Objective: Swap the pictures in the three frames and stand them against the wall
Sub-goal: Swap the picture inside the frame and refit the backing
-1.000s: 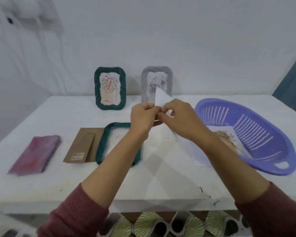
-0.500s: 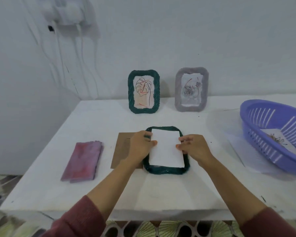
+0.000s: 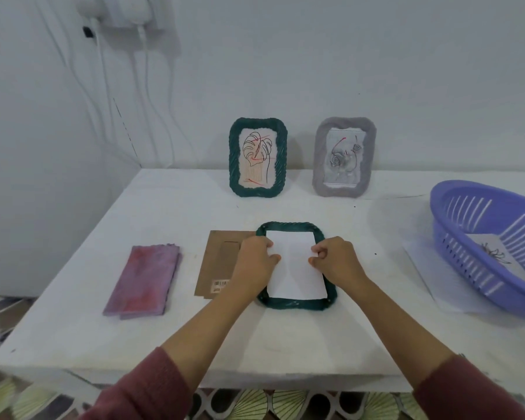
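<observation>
A dark green frame point(image 3: 294, 305) lies flat, back up, at the middle of the white table. A white picture sheet point(image 3: 294, 268) lies blank side up inside it. My left hand point(image 3: 253, 263) holds the sheet's left edge with curled fingers and the thumb on the paper. My right hand point(image 3: 337, 262) pinches the right edge the same way. A brown backing board point(image 3: 219, 262) lies just left of the frame, partly under my left hand. Against the wall stand a second green frame point(image 3: 232, 159) with a leaf drawing and a grey frame point(image 3: 319, 159) with a rose drawing.
A purple slotted basket point(image 3: 455, 237) at the right holds another drawing point(image 3: 494, 254) and sits on a thin white sheet point(image 3: 422, 268). A folded pink-purple cloth point(image 3: 144, 278) lies at the left. White cables point(image 3: 146, 86) hang down the wall at the back left.
A second ago both hands held the sheet up in the air. They brought it down into the flat green frame, and now both hands sit closer in on its side edges.
</observation>
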The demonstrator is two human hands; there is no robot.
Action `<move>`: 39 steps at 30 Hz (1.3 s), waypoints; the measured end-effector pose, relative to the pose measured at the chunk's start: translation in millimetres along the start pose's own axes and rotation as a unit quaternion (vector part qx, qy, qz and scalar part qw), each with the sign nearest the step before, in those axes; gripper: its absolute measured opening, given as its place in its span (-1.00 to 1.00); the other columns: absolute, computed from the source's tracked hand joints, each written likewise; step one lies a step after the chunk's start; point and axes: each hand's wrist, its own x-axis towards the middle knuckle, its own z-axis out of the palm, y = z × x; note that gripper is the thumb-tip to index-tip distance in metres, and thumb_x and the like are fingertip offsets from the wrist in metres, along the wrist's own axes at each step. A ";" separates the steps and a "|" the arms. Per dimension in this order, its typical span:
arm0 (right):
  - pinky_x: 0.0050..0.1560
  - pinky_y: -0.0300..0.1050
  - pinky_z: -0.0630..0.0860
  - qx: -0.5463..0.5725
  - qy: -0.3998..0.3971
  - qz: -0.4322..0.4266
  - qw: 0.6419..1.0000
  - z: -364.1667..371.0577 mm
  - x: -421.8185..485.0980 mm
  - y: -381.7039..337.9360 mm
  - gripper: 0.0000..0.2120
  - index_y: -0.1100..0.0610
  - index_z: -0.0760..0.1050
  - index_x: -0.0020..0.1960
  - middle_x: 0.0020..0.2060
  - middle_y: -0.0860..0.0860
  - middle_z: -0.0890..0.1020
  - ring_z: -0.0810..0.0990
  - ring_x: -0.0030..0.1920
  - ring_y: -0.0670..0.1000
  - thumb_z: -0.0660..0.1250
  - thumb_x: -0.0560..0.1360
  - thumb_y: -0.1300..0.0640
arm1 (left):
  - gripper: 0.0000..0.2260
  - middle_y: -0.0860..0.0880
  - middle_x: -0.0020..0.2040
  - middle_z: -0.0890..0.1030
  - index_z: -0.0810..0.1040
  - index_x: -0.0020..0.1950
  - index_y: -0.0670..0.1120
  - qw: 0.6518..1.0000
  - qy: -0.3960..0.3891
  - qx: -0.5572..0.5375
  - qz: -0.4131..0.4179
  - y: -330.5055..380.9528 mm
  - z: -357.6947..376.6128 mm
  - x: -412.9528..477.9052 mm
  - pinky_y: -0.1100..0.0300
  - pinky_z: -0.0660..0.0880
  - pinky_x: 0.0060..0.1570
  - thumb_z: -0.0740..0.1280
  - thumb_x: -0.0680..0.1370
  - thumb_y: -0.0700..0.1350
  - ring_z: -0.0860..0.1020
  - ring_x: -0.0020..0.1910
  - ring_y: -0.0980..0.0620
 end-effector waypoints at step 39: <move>-0.32 -0.25 0.21 0.098 -0.126 -0.010 0.987 -21.8 17.3 24.3 -0.65 0.14 0.59 0.11 -0.40 -0.03 0.33 0.29 -0.36 -0.07 0.49 0.34 0.24 | -0.63 -0.09 0.24 0.51 0.53 0.21 -0.11 0.996 -0.084 -0.003 0.012 -16.8 -19.9 14.1 0.20 0.38 0.13 0.44 0.43 -0.12 0.43 0.12 0.00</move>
